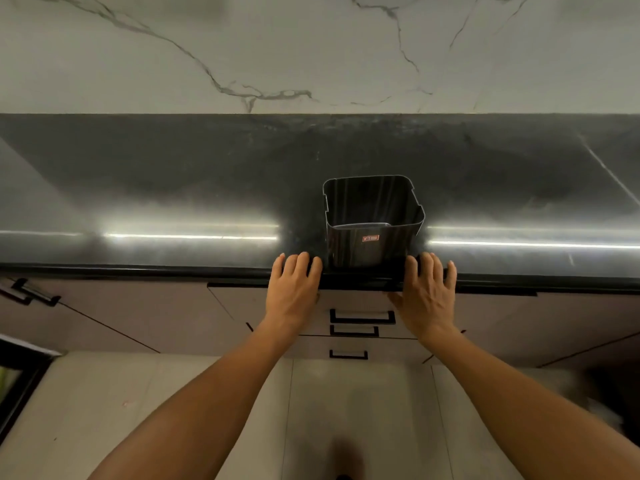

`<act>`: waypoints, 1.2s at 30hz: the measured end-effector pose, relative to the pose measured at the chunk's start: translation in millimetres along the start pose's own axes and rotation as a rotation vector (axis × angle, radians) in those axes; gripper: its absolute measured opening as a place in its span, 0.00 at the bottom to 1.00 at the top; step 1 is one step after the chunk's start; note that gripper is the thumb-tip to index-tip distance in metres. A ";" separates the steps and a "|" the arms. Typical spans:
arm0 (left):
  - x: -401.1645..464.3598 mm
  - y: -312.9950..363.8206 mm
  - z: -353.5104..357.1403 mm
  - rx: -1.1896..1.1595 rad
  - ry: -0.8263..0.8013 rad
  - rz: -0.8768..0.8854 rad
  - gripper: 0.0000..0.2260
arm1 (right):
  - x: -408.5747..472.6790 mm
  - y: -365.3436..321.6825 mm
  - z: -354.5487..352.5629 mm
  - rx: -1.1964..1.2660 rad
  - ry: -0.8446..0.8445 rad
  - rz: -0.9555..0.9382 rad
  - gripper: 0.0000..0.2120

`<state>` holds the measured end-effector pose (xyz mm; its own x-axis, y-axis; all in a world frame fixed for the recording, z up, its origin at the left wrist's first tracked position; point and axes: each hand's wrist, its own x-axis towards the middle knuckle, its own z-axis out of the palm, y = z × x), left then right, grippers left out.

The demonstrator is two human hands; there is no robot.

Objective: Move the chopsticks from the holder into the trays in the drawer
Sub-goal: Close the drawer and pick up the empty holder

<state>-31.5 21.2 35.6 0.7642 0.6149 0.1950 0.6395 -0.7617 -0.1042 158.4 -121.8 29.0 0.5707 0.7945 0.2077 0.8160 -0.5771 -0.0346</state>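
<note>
A dark, shiny, square holder [372, 220] with a small red label stands upright on the black counter near its front edge. I see no chopsticks inside it. My left hand [294, 289] rests flat on the counter's front edge just left of the holder, fingers apart, holding nothing. On the holder's right, my right hand [427, 292] lies the same way, fingers spread over the edge. Below them are three stacked drawers; the top drawer's black handle [362, 317] shows between my wrists. All drawers look shut, so no trays are visible.
The black counter [173, 188] runs the full width, backed by a white marble wall [311, 46]. Cabinet doors flank the drawers, with a black handle [33, 294] at far left. Pale floor tiles [346, 410] lie below.
</note>
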 end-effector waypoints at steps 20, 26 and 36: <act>23.1 -6.6 13.2 -0.045 0.073 -0.031 0.30 | 20.7 11.0 14.2 0.051 0.141 -0.027 0.32; 0.0 -14.5 -6.1 -0.350 0.041 -0.031 0.33 | 4.8 33.2 -11.1 0.338 -0.059 -0.111 0.43; 17.7 31.6 -60.9 -1.292 -0.016 -0.248 0.35 | 34.7 -4.6 -54.6 1.343 -0.243 0.128 0.41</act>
<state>-2.8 -4.4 95.2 0.6454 0.7614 0.0612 0.2279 -0.2684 0.9359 169.4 -101.8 89.8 0.5366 0.8429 -0.0388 0.1385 -0.1334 -0.9813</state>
